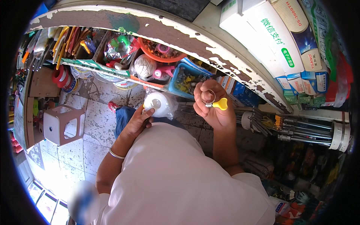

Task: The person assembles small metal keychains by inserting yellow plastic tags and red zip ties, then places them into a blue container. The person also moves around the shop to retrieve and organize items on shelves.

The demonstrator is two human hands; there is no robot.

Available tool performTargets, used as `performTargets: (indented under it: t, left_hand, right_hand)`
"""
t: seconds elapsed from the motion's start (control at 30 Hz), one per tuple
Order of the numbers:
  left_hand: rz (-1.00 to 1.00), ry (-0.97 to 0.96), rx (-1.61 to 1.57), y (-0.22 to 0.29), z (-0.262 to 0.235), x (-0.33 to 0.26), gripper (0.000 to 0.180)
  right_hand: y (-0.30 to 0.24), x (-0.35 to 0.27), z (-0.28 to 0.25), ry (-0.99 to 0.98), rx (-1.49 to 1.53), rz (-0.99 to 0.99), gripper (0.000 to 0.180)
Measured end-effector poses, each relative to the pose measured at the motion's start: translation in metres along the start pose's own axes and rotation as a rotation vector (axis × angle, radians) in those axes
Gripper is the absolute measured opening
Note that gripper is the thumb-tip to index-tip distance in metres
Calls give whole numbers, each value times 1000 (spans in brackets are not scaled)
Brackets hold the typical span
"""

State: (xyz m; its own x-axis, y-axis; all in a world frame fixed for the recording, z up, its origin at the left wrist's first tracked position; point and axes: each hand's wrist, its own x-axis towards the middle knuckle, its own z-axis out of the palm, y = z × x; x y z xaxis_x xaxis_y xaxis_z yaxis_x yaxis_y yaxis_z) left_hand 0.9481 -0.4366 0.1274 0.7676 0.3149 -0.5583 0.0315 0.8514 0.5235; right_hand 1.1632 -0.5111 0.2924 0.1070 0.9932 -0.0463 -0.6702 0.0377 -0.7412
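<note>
Shirt (pixel 176 180): white.
Clamp (pixel 220 104): likely light, stiff; right fingers (pixel 198 98) grip its ring, best hold.
Bag (pixel 171 103): likely slippery; left fingers (pixel 149 113) pinch edge.

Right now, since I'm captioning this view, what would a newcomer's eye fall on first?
Probably the yellow-handled metal ring held in the right hand, just right of centre. Next might come the plastic-bagged white round item in the left hand, left of centre. After those, the orange bowl near the top middle and the pale pink stool at left stand out.
</note>
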Motion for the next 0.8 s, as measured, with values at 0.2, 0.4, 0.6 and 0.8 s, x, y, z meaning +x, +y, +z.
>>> performTargets:
  t: [0.2, 0.4, 0.6, 0.8]
  left_hand:
    - [4, 3, 1, 1, 2, 0, 49]
    - [-8, 6, -28, 1, 2, 1, 48]
    - [-10, 11, -55, 0, 4, 0, 45]
    - [13, 15, -54, -1, 2, -4, 46]
  right_hand:
    - [-4, -4, 6, 140, 211, 139, 19]
    - [0, 0, -13, 82, 215, 72, 21]
    - [5, 44, -157, 884, -330, -255, 17]
    - [12, 63, -239, 938, -735, -93, 21]
